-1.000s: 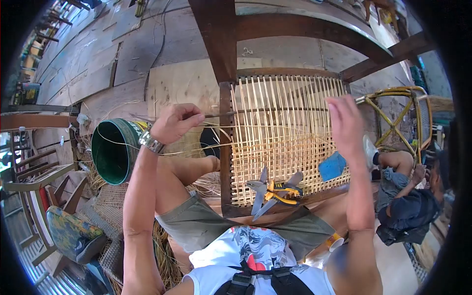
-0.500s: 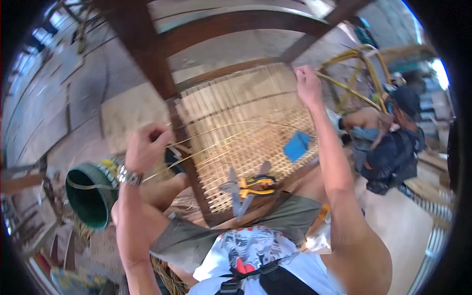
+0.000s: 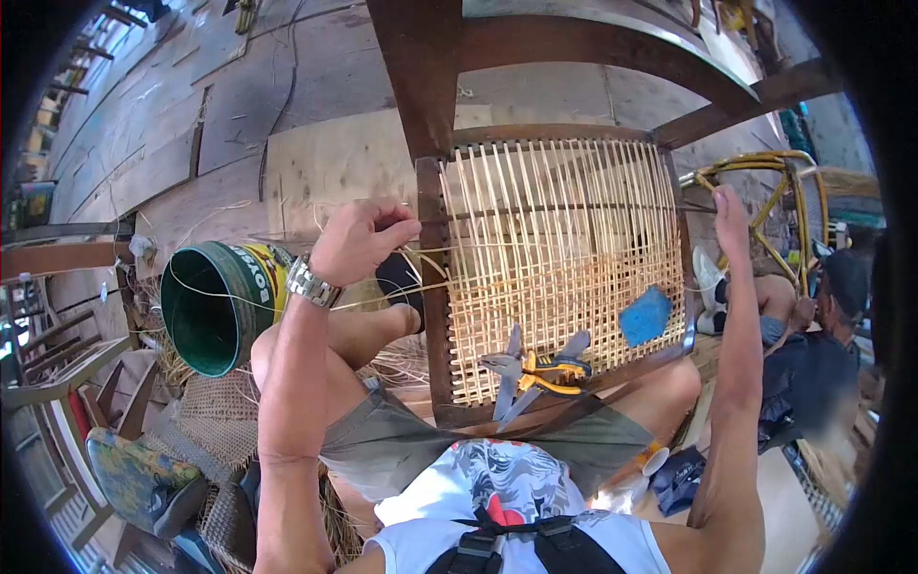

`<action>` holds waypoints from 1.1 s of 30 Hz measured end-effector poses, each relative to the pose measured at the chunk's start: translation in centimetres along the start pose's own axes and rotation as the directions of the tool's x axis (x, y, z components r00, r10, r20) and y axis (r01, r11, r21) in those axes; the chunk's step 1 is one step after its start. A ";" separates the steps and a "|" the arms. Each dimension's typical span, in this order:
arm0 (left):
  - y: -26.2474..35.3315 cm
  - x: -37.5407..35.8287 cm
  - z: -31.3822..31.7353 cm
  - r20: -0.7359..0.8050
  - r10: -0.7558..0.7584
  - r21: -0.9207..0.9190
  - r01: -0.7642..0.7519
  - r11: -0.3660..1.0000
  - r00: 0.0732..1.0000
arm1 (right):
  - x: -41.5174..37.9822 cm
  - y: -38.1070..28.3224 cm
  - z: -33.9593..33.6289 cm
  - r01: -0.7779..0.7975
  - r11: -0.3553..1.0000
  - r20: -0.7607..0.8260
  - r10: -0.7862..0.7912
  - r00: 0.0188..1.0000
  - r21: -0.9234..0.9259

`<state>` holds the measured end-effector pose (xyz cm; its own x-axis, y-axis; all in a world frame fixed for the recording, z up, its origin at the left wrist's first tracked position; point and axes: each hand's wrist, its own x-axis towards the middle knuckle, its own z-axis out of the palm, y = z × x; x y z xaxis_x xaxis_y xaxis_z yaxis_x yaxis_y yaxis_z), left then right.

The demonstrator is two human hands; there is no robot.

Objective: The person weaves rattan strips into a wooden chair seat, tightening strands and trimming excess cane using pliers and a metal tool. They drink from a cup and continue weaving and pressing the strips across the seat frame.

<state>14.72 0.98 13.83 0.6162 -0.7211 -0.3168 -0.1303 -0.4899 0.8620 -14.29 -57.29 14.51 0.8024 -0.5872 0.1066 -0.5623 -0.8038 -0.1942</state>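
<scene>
A slender, dark, straight strip (image 3: 593, 206) spans the pale woven-cane seat (image 3: 574, 287), poking past its right edge. The right hand (image 3: 732, 225) pinches that end; the left hand (image 3: 359, 244) has thumb and forefinger nearly meeting beside the left edge, contact unclear. Probably light and springy, best held near its ends.

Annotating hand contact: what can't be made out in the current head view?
All head view:
Left hand: any grip on the dark strip, too small to tell.
Right hand: its own curl hides any grip.
Weave under pliers and blue piece: covered by them.
Chair frame: cut off by upper edge.
Bucket: lettering's rest, hidden by its curve.
</scene>
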 end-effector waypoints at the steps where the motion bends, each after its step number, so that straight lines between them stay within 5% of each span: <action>1: 0.0 0.1 0.0 0.009 0.015 -0.024 -0.015 1.000 1.000 | 0.0 -0.1 0.0 -0.002 1.000 -0.001 0.002 1.000 -0.004; 7: -1.3 -0.8 -0.7 0.040 0.018 -0.188 -0.010 0.982 0.999 | 0.6 -3.2 -0.8 0.127 0.984 -0.203 -0.150 0.968 -0.124; 9: -1.1 -1.2 -1.3 0.062 -0.026 -0.185 0.037 0.982 0.998 | -0.8 -12.0 -3.4 -0.018 0.992 -0.141 0.035 0.989 0.122; 15: -4.5 -1.6 -3.5 -0.017 -0.091 -0.046 0.090 0.995 0.996 | -6.1 -29.2 -5.2 0.042 0.862 0.142 -0.131 0.981 0.505; 18: -4.5 -2.3 -4.5 -0.097 -0.150 0.116 0.161 0.980 0.984 | -7.1 -33.2 -3.0 0.037 0.823 0.249 -0.214 0.945 0.566; 20: -4.6 -2.6 -4.6 -0.073 -0.059 0.116 0.067 0.991 0.996 | -7.6 -35.9 -1.9 0.134 0.795 0.252 -0.340 0.906 0.592; 24: -3.7 -1.6 -2.8 -0.049 -0.004 -0.110 -0.002 0.994 0.999 | -8.1 -37.9 1.5 0.158 0.779 0.239 -0.368 0.899 0.607; 26: -2.8 -1.4 -1.8 0.021 0.039 -0.171 -0.035 0.985 0.999 | -8.3 -38.5 2.1 0.277 0.751 0.106 -0.418 0.902 0.600; 28: -2.1 -1.3 -0.9 0.014 0.040 -0.136 -0.037 0.990 0.999 | -8.0 -38.3 2.3 0.292 0.770 0.112 -0.424 0.899 0.568; 30: -1.5 -0.7 0.5 -0.052 0.045 -0.185 -0.054 0.981 0.998 | -7.3 -37.5 2.4 0.115 0.830 0.278 -0.309 0.910 0.545; 33: 0.0 -0.7 0.9 -0.091 0.086 -0.037 -0.090 0.995 0.992 | -6.7 -36.1 1.9 0.094 0.833 0.237 -0.261 0.936 0.545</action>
<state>13.57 1.03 13.68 0.6710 -0.7129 -0.2039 -0.1563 -0.4048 0.9009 1.03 -24.14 18.97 0.9450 -0.3170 -0.0807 -0.2840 -0.6729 -0.6831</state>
